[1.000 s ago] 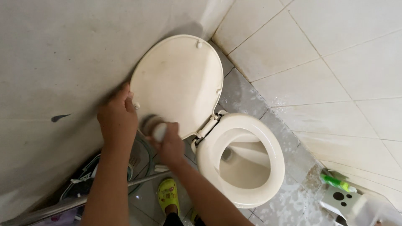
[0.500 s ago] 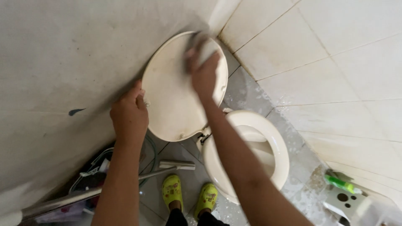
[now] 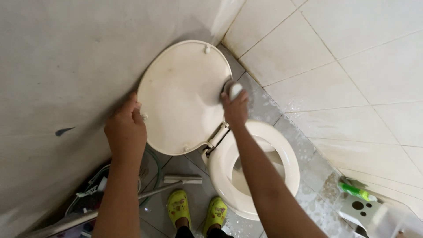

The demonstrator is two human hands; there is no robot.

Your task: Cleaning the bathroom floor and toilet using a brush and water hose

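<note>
Nearest you, your yellow clogs (image 3: 194,210) stand on the wet grey floor (image 3: 260,101), with a metal pole (image 3: 110,207) and its flat head running in from the lower left beside a coil of hose (image 3: 152,169). Just beyond your feet sits the toilet bowl (image 3: 253,169), its seat ring down. Your left hand (image 3: 125,132) rests on the lid's (image 3: 183,97) left edge, fingers closed over the rim so the raised lid stays steady against the wall (image 3: 79,66) behind it. Your right hand (image 3: 235,108) is farther up, at the lid's right edge just above the hinge (image 3: 218,134), wrapped tight around a small scrubber (image 3: 232,90) whose pale end shows above your knuckles; the scrubber touches the lid's rim. By the look of it you are mid-scrub on the lid's inner face, working its right margin. The face looks still dull and yellowed toward the bottom near the hinge, so the next stroke likely calls for firm pressure along that lower edge while your left hand keeps the lid from swinging down. Watch your footing, as the floor by the bowl is foamy. Farther off to the right, a green bottle (image 3: 354,191) lies by a white holder (image 3: 361,209) at the foot of the tiled wall (image 3: 343,66).
</note>
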